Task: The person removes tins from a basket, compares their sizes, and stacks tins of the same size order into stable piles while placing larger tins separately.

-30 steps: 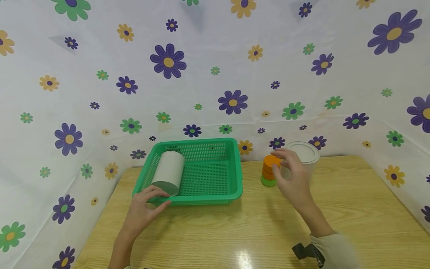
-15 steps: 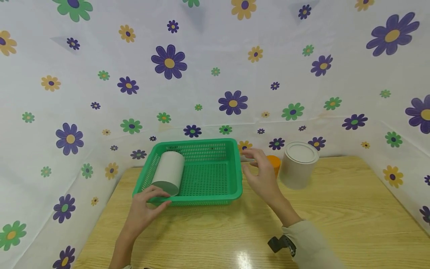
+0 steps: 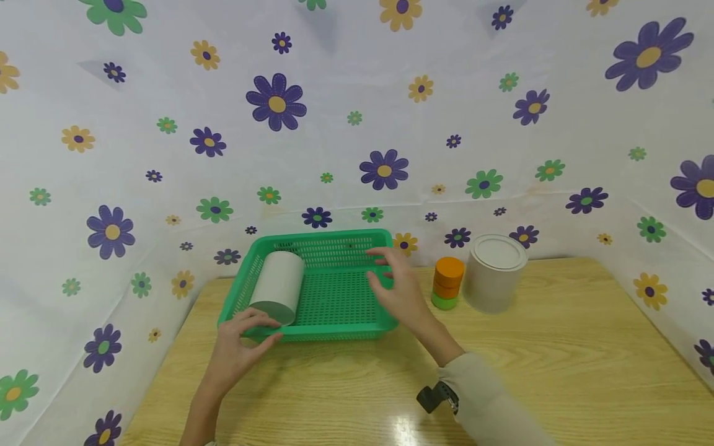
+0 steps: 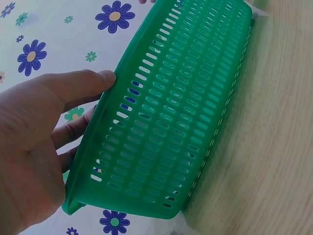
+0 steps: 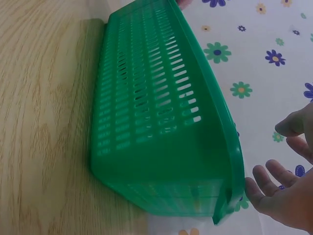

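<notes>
Tabletop: right hand now perhaps over basket

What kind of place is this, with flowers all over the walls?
Probably a small staged recording booth, not a home: a flower-print sheet hangs round a bare wooden table on three sides, and only a green basket, two grey canisters and stacked coloured discs sit there.

Basket right half free; grey roll blocks left w/ rim.
</notes>
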Demonstrator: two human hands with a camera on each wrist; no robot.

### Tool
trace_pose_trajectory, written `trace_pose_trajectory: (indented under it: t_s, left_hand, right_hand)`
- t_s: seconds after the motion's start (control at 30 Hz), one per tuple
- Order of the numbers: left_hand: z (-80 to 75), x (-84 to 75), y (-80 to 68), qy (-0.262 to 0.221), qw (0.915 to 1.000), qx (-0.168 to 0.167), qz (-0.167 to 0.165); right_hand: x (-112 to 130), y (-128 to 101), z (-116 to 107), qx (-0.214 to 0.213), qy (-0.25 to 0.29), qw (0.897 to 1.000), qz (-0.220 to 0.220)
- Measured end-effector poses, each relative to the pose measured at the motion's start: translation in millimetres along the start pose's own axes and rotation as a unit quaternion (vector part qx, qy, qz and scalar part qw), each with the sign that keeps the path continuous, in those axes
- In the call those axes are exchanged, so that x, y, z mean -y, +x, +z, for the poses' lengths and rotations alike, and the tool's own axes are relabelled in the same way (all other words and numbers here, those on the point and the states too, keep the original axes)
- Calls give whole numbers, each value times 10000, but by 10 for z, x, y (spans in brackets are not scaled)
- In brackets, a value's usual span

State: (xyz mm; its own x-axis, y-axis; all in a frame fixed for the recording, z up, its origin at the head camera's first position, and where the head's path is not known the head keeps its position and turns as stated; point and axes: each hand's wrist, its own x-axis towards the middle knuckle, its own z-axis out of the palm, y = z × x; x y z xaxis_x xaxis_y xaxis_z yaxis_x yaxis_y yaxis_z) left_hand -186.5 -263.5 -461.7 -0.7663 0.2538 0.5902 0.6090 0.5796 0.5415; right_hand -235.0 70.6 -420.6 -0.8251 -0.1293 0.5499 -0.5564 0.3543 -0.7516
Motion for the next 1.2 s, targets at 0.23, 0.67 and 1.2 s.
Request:
trace_pose_trajectory:
  t_s: [0.23, 0.67, 1.2]
  left_hand:
    - [0, -1, -5, -122, 9998, -99, 158]
    - [29, 27, -15, -120, 9998, -111, 132]
    - [40, 35, -2, -154, 9998, -95, 121]
  right_hand:
    - [34, 78, 165, 358, -42, 9993, 42]
    - [141, 312, 480, 1152, -141, 9919, 525]
    - [123, 510, 933, 1753, 85, 9754, 1337]
